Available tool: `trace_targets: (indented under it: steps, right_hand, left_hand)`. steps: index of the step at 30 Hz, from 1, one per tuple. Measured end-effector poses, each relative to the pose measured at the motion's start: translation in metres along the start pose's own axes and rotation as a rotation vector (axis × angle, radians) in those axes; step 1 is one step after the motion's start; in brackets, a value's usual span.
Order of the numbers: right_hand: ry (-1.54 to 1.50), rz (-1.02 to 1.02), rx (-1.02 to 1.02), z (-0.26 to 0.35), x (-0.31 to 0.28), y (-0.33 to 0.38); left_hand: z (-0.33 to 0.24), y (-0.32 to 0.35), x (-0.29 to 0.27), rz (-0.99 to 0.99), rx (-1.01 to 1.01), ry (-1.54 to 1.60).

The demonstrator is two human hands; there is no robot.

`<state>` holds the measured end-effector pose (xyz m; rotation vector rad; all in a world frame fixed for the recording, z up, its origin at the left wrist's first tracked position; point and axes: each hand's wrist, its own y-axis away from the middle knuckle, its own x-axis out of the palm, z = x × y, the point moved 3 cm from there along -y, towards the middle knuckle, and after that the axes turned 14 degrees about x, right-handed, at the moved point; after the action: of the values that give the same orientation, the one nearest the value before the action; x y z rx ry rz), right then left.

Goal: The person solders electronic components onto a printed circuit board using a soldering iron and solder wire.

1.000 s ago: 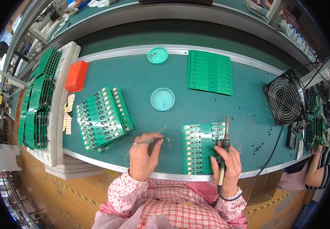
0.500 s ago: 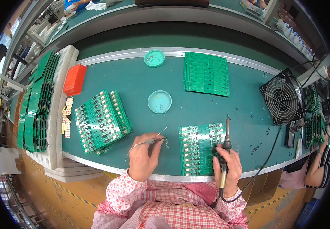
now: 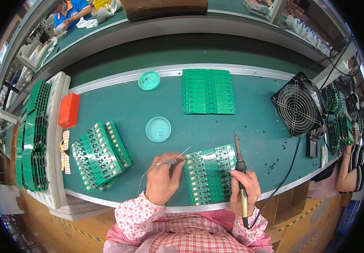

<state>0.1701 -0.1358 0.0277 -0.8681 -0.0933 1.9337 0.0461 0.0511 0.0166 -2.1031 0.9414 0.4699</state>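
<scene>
A green circuit board panel (image 3: pixel 211 179) with rows of small parts lies slightly turned at the table's near edge. Between the thumb and fingers of my left hand (image 3: pixel 161 181) is a thin solder wire (image 3: pixel 161 163), its tip pointing up and right. Those fingertips are at the panel's upper left corner; whether they touch it I cannot tell. My right hand (image 3: pixel 247 189) grips a soldering iron (image 3: pixel 241 166) by its dark and brass-coloured handle, beside the panel's right edge. The iron's tip points away from me, above the table and off the board.
Stacked panels (image 3: pixel 99 156) lie left, another panel stack (image 3: pixel 209 92) at the back. Two round turquoise dishes (image 3: pixel 158 129) and a red bin (image 3: pixel 69 111) stand nearby. At right are a black fan (image 3: pixel 298 105) and the iron's cord (image 3: pixel 289 177). Foam trays (image 3: pixel 57 139) hold boards. Co-workers sit beyond.
My left hand has moved right with the solder wire, from beside the panel to its upper left corner. The panel is turned slightly. The whole view has shifted.
</scene>
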Motion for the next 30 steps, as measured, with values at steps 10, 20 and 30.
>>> trace_targets:
  steps: [10,20,30]
  right_hand:
    - [-0.014,-0.002,0.033,-0.005,0.000,0.001]
    - [-0.107,0.064,0.011,0.007,0.002,-0.006]
    - [-0.569,0.113,0.253,0.005,0.021,-0.001]
  left_hand:
    - [0.002,-0.001,0.001,0.028,-0.013,-0.046]
    - [0.002,-0.001,0.001,0.025,0.031,-0.070]
    - [0.002,-0.002,0.002,0.026,0.041,-0.074]
